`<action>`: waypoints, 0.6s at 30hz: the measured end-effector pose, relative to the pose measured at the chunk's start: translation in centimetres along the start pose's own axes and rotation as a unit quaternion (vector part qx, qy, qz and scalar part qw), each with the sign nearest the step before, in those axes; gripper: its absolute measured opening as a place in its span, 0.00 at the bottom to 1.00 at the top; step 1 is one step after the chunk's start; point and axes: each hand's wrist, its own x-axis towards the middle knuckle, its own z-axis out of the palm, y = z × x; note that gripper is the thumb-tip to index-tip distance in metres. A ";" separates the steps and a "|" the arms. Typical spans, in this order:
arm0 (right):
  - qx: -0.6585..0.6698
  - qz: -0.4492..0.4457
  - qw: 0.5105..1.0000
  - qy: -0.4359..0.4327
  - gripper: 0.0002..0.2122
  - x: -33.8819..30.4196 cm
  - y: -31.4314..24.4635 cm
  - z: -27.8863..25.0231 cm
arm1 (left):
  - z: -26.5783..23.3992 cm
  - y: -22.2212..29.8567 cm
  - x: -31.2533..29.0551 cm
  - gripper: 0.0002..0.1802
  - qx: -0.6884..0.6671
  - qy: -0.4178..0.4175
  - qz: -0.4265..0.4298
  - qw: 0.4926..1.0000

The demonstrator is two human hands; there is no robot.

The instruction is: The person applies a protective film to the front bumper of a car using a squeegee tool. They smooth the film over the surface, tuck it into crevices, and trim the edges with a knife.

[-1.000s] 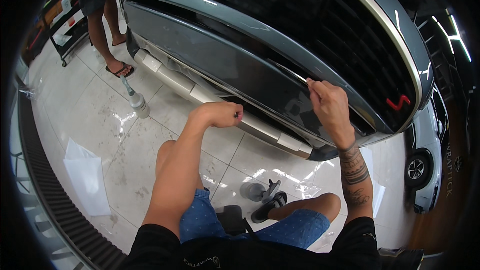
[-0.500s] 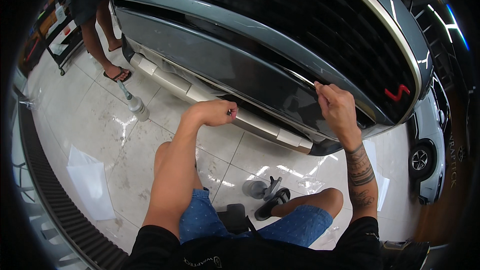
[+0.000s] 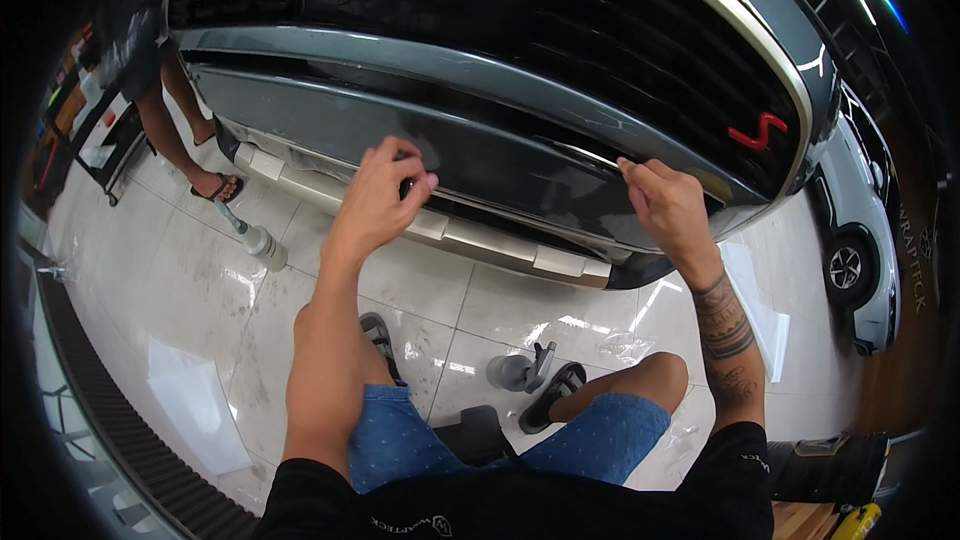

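In front of me is the grey-blue car bumper (image 3: pixel 300 105), below a black grille (image 3: pixel 450 0). My right hand (image 3: pixel 665 205) is pinched at its right part. A thin bright strip (image 3: pixel 590 153) runs along the dark recess to those fingertips; whether it is a film edge or a reflection I cannot make out. My left hand (image 3: pixel 385 190) is at the bumper's lower middle, fingers curled toward the thumb. Something small and dark shows inside that curl, too hidden to name. Beneath it runs the pale lower trim (image 3: pixel 470 245).
A spray bottle (image 3: pixel 264 248) stands left on the tiled floor; another (image 3: pixel 515 372) is by my foot. White sheets (image 3: pixel 195 405) lie at left. A person's leg (image 3: pixel 170 135) and a black cart (image 3: pixel 105 165) are far left. A white car (image 3: pixel 865 230) stands right.
My left hand has risen toward the bumper face and turned, its fist loosening into a curl. My right hand keeps its pinch at about the same spot. The whole view has shifted slightly.
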 end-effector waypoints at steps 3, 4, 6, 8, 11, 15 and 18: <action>-0.021 0.006 0.999 0.032 0.07 -0.5 0.1 0.1 | 1.7 3.1 1.7 0.08 0.092 0.189 0.056 0.976; -0.001 0.019 0.999 0.045 0.07 -1.0 0.1 0.0 | 1.8 3.5 2.2 0.10 0.132 0.215 0.083 0.964; 0.038 0.043 0.996 0.073 0.07 -2.4 -0.9 -0.7 | 2.6 3.7 3.1 0.14 0.210 0.269 0.137 0.930; 0.147 0.070 0.981 0.103 0.05 -5.1 -1.4 -0.4 | 3.0 3.0 3.7 0.19 0.275 0.269 0.188 0.904; 0.353 0.182 0.915 0.078 0.04 -9.7 -2.4 0.7 | 3.0 3.0 4.8 0.18 0.357 0.253 0.273 0.857; 0.502 0.286 0.814 0.053 0.10 -15.5 -2.5 5.0 | 2.7 4.7 6.0 0.15 0.424 0.171 0.296 0.839; 0.502 0.312 0.806 0.037 0.10 -17.0 -1.8 6.2 | 1.6 5.2 6.9 0.12 0.465 0.117 0.313 0.820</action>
